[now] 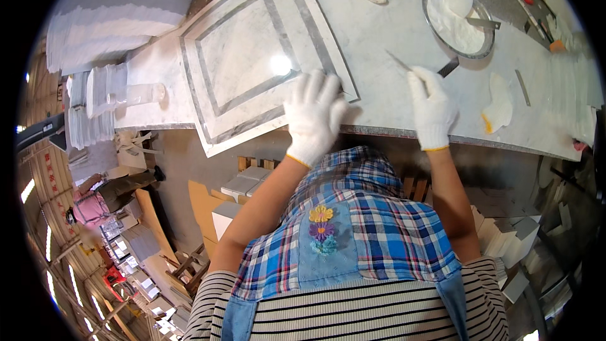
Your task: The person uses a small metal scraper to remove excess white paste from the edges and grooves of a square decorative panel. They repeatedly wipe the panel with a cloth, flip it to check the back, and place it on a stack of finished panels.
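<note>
Both hands wear white knit gloves with yellow cuffs. My left hand [314, 113] lies with fingers spread on the near right corner of a square, polished marble panel [243, 50] with grey inlaid bands. The panel sits at an angle, its near corner jutting past the bench edge. To its right, my right hand [433, 104] is closed on a thin metal blade [399, 61] pointing up and left, over the bench. Beside those fingers is a dark ridged piece [449, 67]; I cannot tell whether it belongs to the blade.
A bowl [433, 27] of white powder holds a squeeze bottle [462, 1] and a flat spatula [483, 23]. Right of it lie a spare glove [500, 104] and a metal strip [522, 87]. Stacked slabs [120, 19] and a clear bottle [142, 93] stand left. A person [95, 205] is farther off.
</note>
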Motion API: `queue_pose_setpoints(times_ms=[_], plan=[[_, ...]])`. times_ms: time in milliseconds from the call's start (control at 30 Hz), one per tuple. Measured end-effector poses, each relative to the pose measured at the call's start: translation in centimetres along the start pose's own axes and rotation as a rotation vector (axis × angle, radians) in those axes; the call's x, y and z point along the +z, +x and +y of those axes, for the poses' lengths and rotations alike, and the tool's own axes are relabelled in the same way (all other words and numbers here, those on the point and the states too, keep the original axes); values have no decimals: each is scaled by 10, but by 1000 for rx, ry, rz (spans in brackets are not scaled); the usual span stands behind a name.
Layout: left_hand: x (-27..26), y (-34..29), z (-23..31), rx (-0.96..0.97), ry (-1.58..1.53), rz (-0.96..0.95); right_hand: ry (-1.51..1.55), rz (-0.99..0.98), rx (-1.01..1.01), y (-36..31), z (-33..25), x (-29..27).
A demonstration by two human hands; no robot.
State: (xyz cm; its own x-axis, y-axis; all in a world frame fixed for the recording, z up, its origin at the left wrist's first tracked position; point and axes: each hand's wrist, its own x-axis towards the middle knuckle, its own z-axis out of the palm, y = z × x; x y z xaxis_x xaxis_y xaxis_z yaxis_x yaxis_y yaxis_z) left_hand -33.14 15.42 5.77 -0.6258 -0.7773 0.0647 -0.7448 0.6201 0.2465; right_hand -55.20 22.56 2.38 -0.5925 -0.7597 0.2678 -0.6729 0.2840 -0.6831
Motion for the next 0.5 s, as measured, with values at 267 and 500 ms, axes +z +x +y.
queue_pose_setpoints(times_ms=[267, 500], plan=[[-1, -48, 18, 541, -248, -60, 79, -81, 127, 24, 17, -39], [-14, -97, -12, 133, -249, 0, 116, 43, 117, 55, 24, -61]])
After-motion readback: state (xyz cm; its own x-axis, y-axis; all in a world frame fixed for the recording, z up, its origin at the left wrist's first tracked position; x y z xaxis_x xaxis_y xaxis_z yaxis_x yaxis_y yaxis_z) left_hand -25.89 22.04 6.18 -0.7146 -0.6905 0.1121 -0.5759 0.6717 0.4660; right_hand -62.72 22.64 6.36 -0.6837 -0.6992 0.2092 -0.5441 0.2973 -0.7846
